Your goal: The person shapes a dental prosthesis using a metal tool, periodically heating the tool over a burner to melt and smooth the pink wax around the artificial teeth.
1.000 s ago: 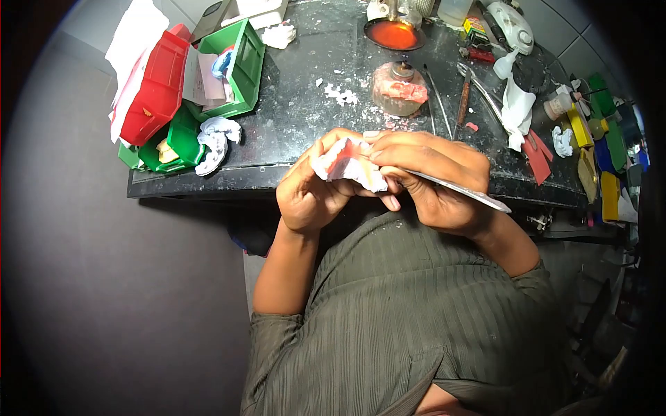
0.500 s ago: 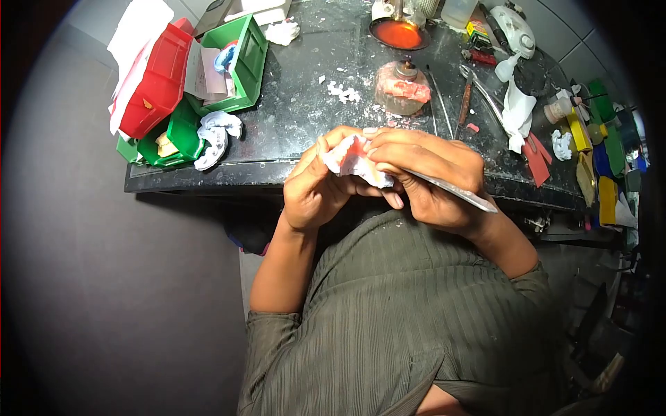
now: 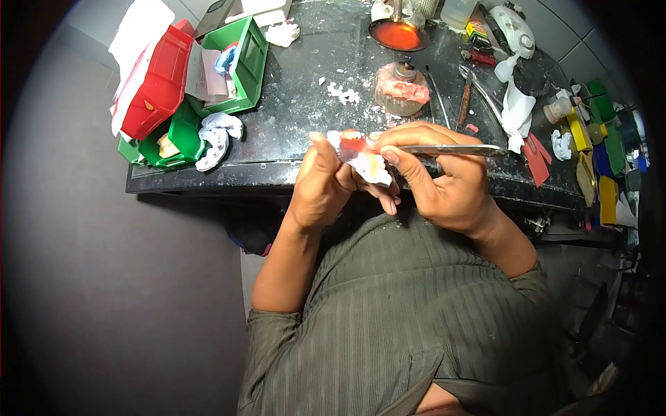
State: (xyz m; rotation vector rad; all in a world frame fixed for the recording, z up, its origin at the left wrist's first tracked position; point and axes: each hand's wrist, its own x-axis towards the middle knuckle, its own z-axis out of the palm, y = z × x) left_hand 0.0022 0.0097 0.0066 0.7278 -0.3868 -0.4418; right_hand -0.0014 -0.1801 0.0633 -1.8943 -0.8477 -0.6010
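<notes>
My left hand [image 3: 320, 184] is closed around a white plaster dental cast [image 3: 374, 170], which has pink wax [image 3: 352, 144] on its upper part. The cast is held up just in front of the bench edge. Pinched between the thumb and fingers of my right hand [image 3: 444, 173] is a slim metal wax knife [image 3: 454, 149]. Its flat handle points right, and its working end is at the cast, where my fingers hide the tip. On the bench beyond my hands is a glass spirit burner [image 3: 402, 100] with a pink wax block [image 3: 408, 91] against it.
Green bins [image 3: 250, 66] and a red bin [image 3: 156, 83] stand at the left, beside a white plaster arch [image 3: 214, 142]. At the back sits a round pan with a glowing orange surface [image 3: 397, 35]. Pliers [image 3: 489, 100], pink wax sheets [image 3: 535, 161] and white tissue [image 3: 517, 114] lie at right.
My right hand has turned, so the knife handle swings up from slanting down-right to nearly level. The cast has tilted and shows more pink wax; my left thumb has lifted upright.
</notes>
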